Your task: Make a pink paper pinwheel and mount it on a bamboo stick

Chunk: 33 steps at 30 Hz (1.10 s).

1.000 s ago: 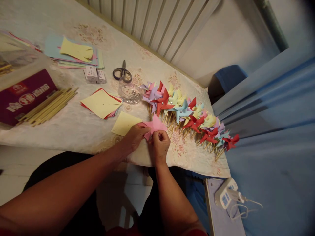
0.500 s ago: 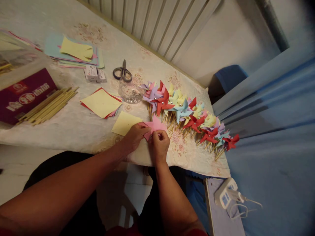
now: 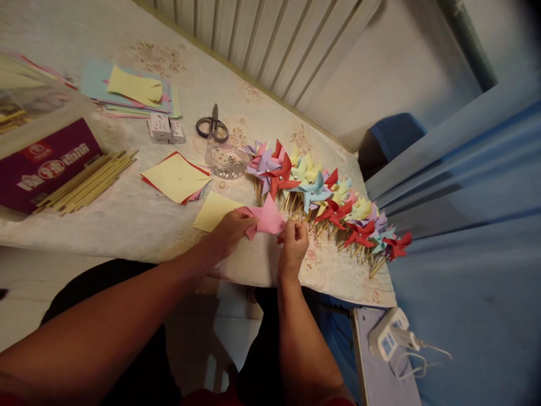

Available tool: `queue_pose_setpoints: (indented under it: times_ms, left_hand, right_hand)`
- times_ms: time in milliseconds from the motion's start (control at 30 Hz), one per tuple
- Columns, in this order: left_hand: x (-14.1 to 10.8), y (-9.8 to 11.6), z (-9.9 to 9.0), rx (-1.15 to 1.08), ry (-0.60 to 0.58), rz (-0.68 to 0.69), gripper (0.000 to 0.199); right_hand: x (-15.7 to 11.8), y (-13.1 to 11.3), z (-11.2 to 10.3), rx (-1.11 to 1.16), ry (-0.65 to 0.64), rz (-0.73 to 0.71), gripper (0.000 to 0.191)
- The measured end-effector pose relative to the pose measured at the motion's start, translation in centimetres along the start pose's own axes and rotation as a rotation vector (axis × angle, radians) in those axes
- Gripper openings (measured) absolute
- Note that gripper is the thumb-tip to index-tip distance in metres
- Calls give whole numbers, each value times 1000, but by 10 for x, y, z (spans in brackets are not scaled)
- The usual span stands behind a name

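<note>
A partly folded pink paper pinwheel (image 3: 269,217) is held above the near edge of the table. My left hand (image 3: 236,228) pinches it at its left side, where folded points gather between thumb and fingers. Close to its right corner is my right hand (image 3: 293,239), fingers closed, seemingly pinching that tip. A yellow paper square (image 3: 215,210) lies on the cloth just beyond my left hand. Beyond my right hand stand several finished pinwheels (image 3: 313,189) on sticks, in red, yellow, blue and purple.
A clear dish of small metal pins (image 3: 228,163) sits below black scissors (image 3: 213,127). To the left are stacked paper squares (image 3: 177,176), small white boxes (image 3: 163,128), coloured sheets (image 3: 127,90), and wooden sticks (image 3: 91,180) against a purple-labelled box (image 3: 51,160). A power strip (image 3: 389,332) lies at lower right.
My right hand has moved right, from the middle of the pink paper to its right corner. One pink flap has opened out flatter. My left hand keeps its pinch.
</note>
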<state>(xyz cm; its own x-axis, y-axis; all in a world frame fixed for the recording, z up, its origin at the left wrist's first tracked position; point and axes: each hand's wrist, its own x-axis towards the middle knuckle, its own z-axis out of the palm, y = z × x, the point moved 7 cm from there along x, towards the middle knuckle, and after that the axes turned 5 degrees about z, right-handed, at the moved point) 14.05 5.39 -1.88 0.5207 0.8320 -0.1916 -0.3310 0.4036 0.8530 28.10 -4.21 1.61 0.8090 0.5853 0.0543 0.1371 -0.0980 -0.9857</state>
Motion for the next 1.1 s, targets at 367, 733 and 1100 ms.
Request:
queue_pose_setpoints:
  times_ms: [367,733,1100]
  left_hand:
    - [-8,2,9,238,-254,-65,5]
    - [-13,0,12,446,-372,-115,7]
    - [-15,3,12,279,-295,-120,19]
  right_hand:
    - [-3,20,25,281,-532,358,33]
    - [-6,26,25,-42,-599,378,29]
    - [-7,26,29,50,-497,377,23]
